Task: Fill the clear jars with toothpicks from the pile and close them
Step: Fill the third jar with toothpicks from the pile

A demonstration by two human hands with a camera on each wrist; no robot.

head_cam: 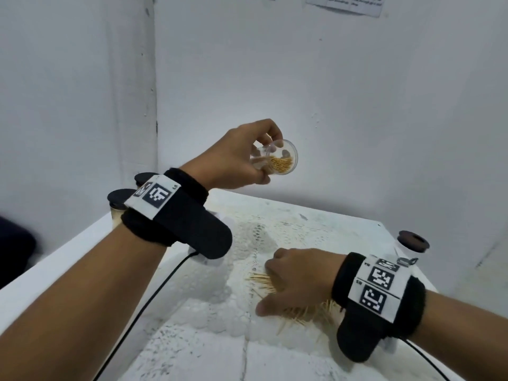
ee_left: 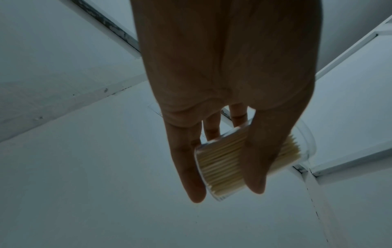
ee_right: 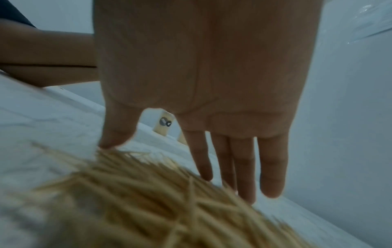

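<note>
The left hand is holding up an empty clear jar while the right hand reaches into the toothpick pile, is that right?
Not empty: the jar in the left hand already holds toothpicks, as the left wrist view shows. The right hand does reach into the pile.

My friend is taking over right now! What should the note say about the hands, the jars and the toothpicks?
Left hand: holds the open clear jar up in the air, tipped on its side and partly filled with toothpicks.
Right hand: fingers out straight, down on the toothpick pile on the white table, nothing gripped yet.
Two black-lidded jars stand at the table's far left; another jar stands at the far right, and its fill can't be seen.
Done: some toothpicks are in the held jar.
Left: add more toothpicks, then close it.
</note>
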